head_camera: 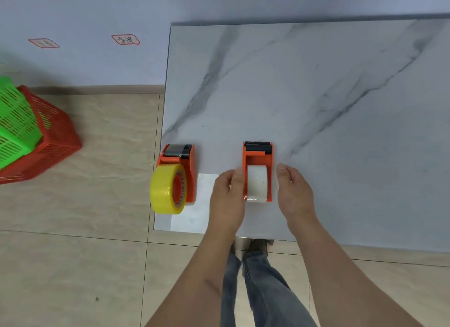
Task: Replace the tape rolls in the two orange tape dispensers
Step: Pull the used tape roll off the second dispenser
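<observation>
My left hand [227, 197] hides the right dispenser's [258, 156] left wall; contact unclear. Cutter points away. Right hand [292, 192] fingers relaxed, apart.

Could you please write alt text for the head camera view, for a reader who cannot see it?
Two hands, left hand and right hand, flank an orange tape dispenser holding a white tape roll on a marble-patterned table. A second orange dispenser with a yellow tape roll sits at the table's left edge.
</observation>
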